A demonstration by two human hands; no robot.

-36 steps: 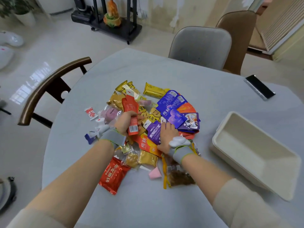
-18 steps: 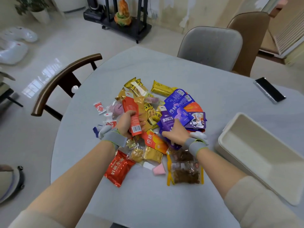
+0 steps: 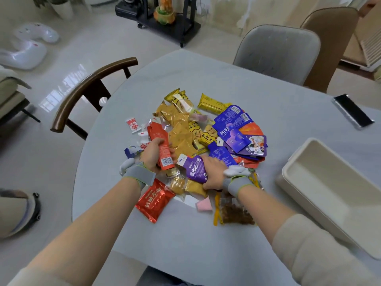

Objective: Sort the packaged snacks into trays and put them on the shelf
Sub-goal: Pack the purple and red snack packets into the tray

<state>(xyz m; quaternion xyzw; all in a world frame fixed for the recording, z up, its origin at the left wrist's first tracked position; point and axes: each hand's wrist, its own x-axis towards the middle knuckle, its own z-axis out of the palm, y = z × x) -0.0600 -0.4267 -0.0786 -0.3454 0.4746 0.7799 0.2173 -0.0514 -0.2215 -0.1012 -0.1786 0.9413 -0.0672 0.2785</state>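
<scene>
Packaged snacks point(image 3: 185, 139) are heaped in one pile at the middle of the round grey table point(image 3: 268, 96), none yet sorted; the cream tray point(image 3: 321, 182) stands open and unfilled at the right, well apart from the pile. An orange-red sachet point(image 3: 160, 145) is gripped in the left hand point(image 3: 153, 155), the fingers curled round its lower half, its long axis running away from the body and leaning slightly left. A purple pouch point(image 3: 195, 168) is held by the right hand point(image 3: 214, 172), which lies just beside it with the thumb under the pouch's near edge; how the other fingers lie cannot be told, since they are buried among the purple packets point(image 3: 233, 129). The tray lies to the right of both hands, and the right hand is plainly the nearer, so the pouch is judged the easier piece to carry across. Bare tabletop lies between pile and tray, giving open room for that sweep. The tray's near long rim faces the pile and would have to be cleared from above. A dark phone point(image 3: 352, 110) lies near the far right edge, out of the path. The red packet point(image 3: 154, 200) and the brown-filled clear bag point(image 3: 235, 211) lie nearest the body, beneath the wrists. No shelf is visible.
</scene>
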